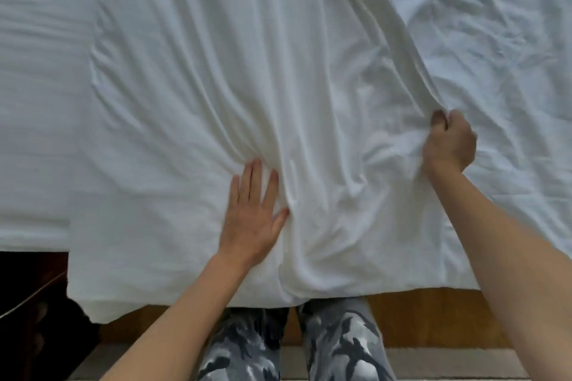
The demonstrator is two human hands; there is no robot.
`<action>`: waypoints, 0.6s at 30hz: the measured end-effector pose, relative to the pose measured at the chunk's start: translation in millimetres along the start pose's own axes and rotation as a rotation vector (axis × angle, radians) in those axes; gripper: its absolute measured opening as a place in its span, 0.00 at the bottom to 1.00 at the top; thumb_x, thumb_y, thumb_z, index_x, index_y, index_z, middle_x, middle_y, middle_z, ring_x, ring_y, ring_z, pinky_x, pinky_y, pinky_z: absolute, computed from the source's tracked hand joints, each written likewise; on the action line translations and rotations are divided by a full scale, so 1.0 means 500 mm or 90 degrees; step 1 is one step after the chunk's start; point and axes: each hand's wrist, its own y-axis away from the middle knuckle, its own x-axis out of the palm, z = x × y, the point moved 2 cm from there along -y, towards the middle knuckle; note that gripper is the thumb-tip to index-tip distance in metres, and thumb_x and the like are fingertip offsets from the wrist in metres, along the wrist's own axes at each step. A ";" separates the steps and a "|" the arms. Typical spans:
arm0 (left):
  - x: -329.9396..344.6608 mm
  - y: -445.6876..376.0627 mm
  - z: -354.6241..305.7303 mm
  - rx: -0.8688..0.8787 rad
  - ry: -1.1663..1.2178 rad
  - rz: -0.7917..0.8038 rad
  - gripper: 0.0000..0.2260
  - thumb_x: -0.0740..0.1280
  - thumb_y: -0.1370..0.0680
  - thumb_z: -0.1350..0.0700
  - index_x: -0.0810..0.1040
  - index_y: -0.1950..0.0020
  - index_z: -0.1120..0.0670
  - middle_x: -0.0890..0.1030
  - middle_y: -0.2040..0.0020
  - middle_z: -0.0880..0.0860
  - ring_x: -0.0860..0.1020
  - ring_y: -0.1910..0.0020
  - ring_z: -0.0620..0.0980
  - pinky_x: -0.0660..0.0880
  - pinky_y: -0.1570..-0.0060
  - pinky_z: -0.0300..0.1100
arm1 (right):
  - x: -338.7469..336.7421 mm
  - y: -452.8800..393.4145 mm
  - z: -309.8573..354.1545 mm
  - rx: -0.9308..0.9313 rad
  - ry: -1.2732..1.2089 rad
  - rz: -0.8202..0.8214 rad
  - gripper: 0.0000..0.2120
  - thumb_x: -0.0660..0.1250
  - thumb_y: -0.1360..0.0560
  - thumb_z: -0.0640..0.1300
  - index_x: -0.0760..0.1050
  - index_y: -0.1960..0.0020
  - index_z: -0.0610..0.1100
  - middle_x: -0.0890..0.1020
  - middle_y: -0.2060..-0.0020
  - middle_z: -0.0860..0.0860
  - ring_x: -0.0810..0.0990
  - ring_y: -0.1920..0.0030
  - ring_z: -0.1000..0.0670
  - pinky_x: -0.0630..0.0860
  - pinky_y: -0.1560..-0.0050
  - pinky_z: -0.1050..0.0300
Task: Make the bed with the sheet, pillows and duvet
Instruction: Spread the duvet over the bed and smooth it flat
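**Spreading the white sheet over the bed**

We are standing at the edge of the bed, looking down on a white sheet that is lying across the middle of it and hanging over the near side, in front of our legs. Our left hand is lying flat on the sheet, fingers straight and close together, palm down, pressing the cloth near the bed's edge. Folds are running from that hand up and away across the fabric. Our right hand is curling into a fist around a bunched edge of the sheet, gripping it, and a long ridge of cloth is stretching from the fist toward the far side. To the right of that ridge, more crumpled white bedding is covering the mattress. We are wearing grey camouflage trousers, and the wooden bed frame is showing below the hanging cloth, touching the pale floor. A thin cord is crossing the dark gap at the lower left.
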 end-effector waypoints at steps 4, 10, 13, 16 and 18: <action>-0.001 -0.008 -0.001 -0.013 0.007 -0.025 0.30 0.55 0.21 0.44 0.57 0.24 0.59 0.57 0.24 0.66 0.55 0.24 0.62 0.45 0.25 0.55 | 0.021 -0.032 0.007 0.007 0.041 0.072 0.16 0.55 0.19 0.48 0.74 0.49 0.37 0.79 0.50 0.36 0.76 0.49 0.36 0.63 0.56 0.52; -0.032 -0.085 0.014 -0.033 0.079 -0.131 0.27 0.57 0.22 0.49 0.61 0.26 0.58 0.61 0.26 0.65 0.60 0.27 0.62 0.50 0.27 0.56 | 0.038 -0.056 0.055 -0.044 -0.020 0.061 0.17 0.58 0.20 0.52 0.73 0.50 0.38 0.76 0.61 0.44 0.72 0.60 0.44 0.60 0.59 0.55; -0.071 -0.200 0.051 -0.122 0.061 -0.208 0.26 0.56 0.21 0.49 0.60 0.25 0.58 0.63 0.26 0.67 0.59 0.27 0.63 0.50 0.27 0.57 | 0.048 -0.112 0.143 -0.148 -0.030 0.081 0.16 0.59 0.20 0.53 0.74 0.50 0.40 0.77 0.61 0.46 0.73 0.60 0.45 0.60 0.60 0.56; -0.119 -0.326 0.095 -0.238 0.069 -0.234 0.27 0.56 0.20 0.47 0.61 0.24 0.59 0.60 0.25 0.66 0.59 0.25 0.63 0.51 0.27 0.58 | 0.072 -0.179 0.271 -0.253 -0.032 0.119 0.16 0.58 0.21 0.55 0.73 0.49 0.41 0.78 0.60 0.46 0.76 0.57 0.42 0.62 0.60 0.56; -0.150 -0.404 0.119 -0.289 0.079 -0.219 0.31 0.57 0.21 0.43 0.59 0.23 0.60 0.58 0.24 0.66 0.57 0.25 0.63 0.52 0.27 0.57 | 0.096 -0.217 0.362 -0.335 -0.002 0.122 0.17 0.58 0.21 0.55 0.72 0.48 0.41 0.80 0.57 0.43 0.77 0.55 0.40 0.65 0.60 0.53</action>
